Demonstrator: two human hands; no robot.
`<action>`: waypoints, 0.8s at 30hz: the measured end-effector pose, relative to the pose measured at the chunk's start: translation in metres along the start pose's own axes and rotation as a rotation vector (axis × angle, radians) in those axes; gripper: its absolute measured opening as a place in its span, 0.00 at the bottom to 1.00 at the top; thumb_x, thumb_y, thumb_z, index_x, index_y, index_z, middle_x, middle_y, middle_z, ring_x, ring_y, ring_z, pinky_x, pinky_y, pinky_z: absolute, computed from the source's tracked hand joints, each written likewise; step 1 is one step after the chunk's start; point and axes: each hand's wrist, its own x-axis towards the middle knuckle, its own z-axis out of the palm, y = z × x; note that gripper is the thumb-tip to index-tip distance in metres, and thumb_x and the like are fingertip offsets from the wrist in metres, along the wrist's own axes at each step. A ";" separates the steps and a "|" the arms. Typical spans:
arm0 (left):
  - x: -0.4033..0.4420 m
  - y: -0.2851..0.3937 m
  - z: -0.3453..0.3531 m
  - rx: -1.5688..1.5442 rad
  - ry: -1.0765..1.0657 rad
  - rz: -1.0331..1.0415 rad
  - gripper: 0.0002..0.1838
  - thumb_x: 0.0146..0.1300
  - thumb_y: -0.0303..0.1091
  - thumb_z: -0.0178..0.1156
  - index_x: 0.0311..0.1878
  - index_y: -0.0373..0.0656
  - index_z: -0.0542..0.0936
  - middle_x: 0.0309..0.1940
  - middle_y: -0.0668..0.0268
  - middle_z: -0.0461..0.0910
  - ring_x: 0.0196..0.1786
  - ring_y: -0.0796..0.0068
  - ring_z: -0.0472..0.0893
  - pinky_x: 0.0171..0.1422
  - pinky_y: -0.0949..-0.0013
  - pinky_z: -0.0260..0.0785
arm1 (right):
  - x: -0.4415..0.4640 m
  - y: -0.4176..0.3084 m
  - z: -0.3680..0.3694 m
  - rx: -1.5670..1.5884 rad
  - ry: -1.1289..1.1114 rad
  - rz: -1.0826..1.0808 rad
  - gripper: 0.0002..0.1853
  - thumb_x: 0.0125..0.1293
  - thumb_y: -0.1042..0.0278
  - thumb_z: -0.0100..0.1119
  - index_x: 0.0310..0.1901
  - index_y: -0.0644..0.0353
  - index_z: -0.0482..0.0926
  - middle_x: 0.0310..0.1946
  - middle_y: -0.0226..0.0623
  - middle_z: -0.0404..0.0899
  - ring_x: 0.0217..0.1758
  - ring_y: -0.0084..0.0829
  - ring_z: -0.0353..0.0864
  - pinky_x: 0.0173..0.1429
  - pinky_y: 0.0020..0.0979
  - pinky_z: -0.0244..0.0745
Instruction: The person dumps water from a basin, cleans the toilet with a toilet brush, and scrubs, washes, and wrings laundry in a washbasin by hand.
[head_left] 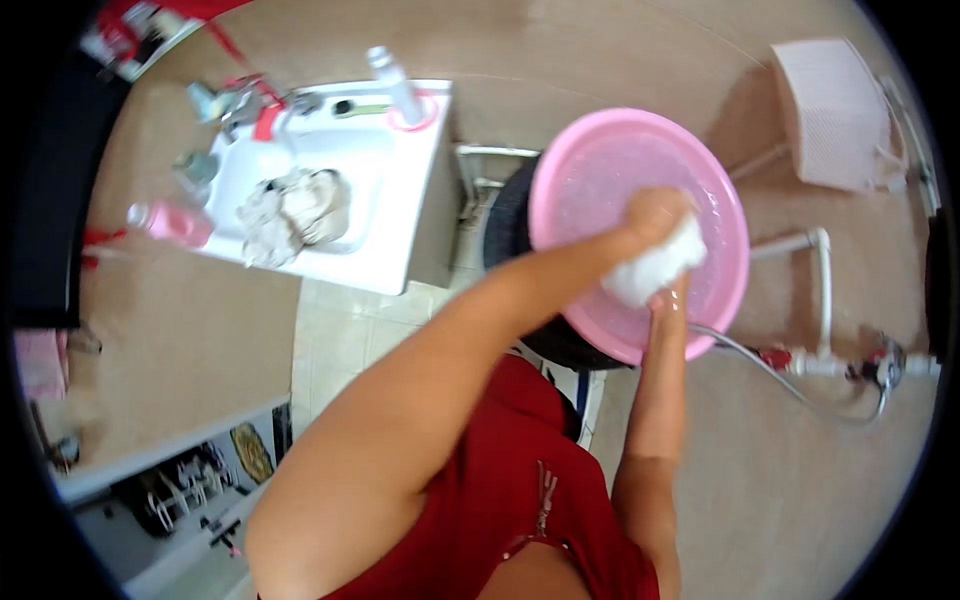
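Observation:
A pink basin (553, 195) of cloudy, sudsy water stands on a dark round tub (505, 225). Over the water, a bunched wet white cloth (645, 268) is gripped between both hands. My left hand (658, 214) has its fingers closed on the cloth's upper end, slightly blurred. Lower down and nearer to me, my right hand (674, 288) holds the same cloth, its fingers partly hidden by the fabric.
To the left is a white sink (375, 215) with wet whitish cloths (295, 215) inside. A clear bottle (396, 88) and a pink bottle (172, 224) stand on its rim. A shower hose (765, 365) runs beside the basin; a pale basket (835, 115) hangs at upper right.

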 end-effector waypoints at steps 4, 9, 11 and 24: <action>0.008 -0.055 -0.055 0.083 -0.014 -0.191 0.25 0.69 0.49 0.43 0.32 0.38 0.81 0.28 0.48 0.80 0.33 0.48 0.80 0.38 0.49 0.70 | -0.015 -0.040 -0.025 -0.740 0.411 -0.253 0.20 0.68 0.59 0.49 0.53 0.67 0.75 0.47 0.43 0.77 0.50 0.36 0.76 0.54 0.32 0.69; -0.003 -0.056 -0.084 0.264 -0.098 -0.142 0.21 0.69 0.46 0.46 0.40 0.37 0.79 0.34 0.48 0.80 0.40 0.49 0.79 0.47 0.51 0.69 | -0.008 -0.048 -0.044 -1.739 0.545 -0.341 0.19 0.66 0.58 0.52 0.56 0.52 0.75 0.59 0.49 0.67 0.63 0.47 0.64 0.62 0.48 0.61; -0.012 -0.070 -0.073 0.300 -0.099 -0.021 0.19 0.67 0.45 0.49 0.48 0.38 0.77 0.41 0.48 0.79 0.46 0.49 0.78 0.50 0.52 0.69 | -0.009 -0.037 -0.019 -1.972 0.680 -0.345 0.22 0.65 0.56 0.53 0.60 0.46 0.72 0.67 0.47 0.58 0.71 0.49 0.54 0.67 0.57 0.53; -0.023 -0.075 -0.030 0.444 -0.618 -0.229 0.41 0.52 0.51 0.66 0.67 0.46 0.63 0.59 0.51 0.71 0.61 0.54 0.71 0.62 0.57 0.65 | 0.041 0.031 -0.047 -2.271 0.176 0.168 0.35 0.65 0.51 0.49 0.72 0.47 0.51 0.74 0.42 0.44 0.76 0.50 0.40 0.73 0.59 0.34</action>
